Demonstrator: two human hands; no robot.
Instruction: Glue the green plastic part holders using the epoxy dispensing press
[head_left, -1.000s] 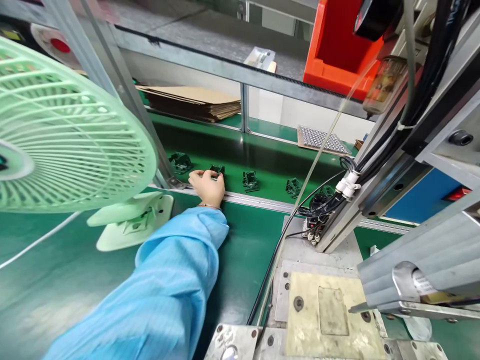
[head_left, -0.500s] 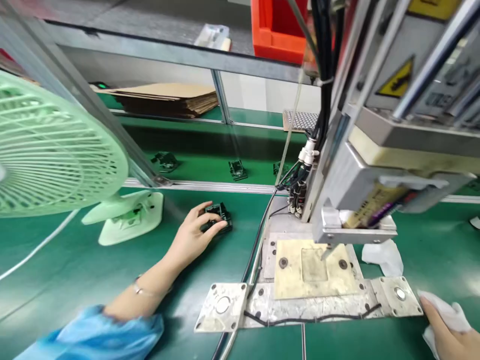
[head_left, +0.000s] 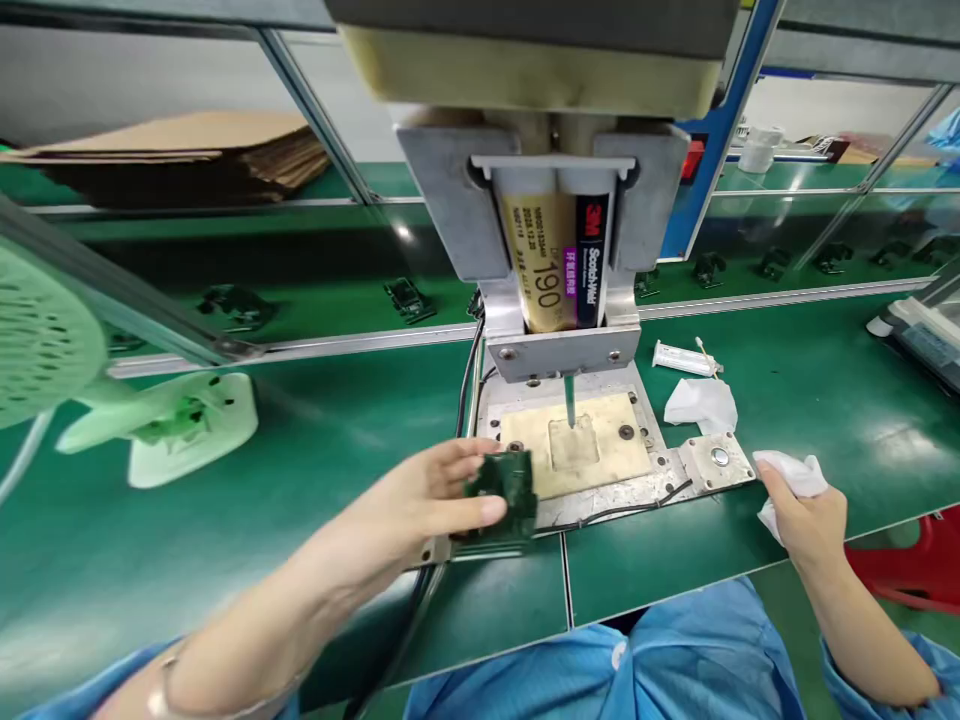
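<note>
My left hand [head_left: 420, 500] grips a small dark green circuit board part [head_left: 508, 490], holding it just left of the yellowish fixture plate [head_left: 600, 450]. Above the plate's square recess hangs the dispenser's needle, under a twin glue cartridge [head_left: 559, 260] clamped in a metal head. My right hand [head_left: 799, 515] rests on the green bench at the right, closed on a crumpled white wipe [head_left: 787, 475].
Another white wipe [head_left: 701, 405] and a small white tube [head_left: 679, 357] lie right of the fixture. Several dark parts sit on the conveyor belt [head_left: 315, 300] behind. A green fan [head_left: 45, 340] stands at the left. Flattened cardboard [head_left: 187, 150] lies beyond the belt. Black cables run down from the fixture.
My left hand picked a part off the conveyor and carried it back toward the fixture plate. My view swung right and down to face the dispenser; my right hand with the wipe came into view.
</note>
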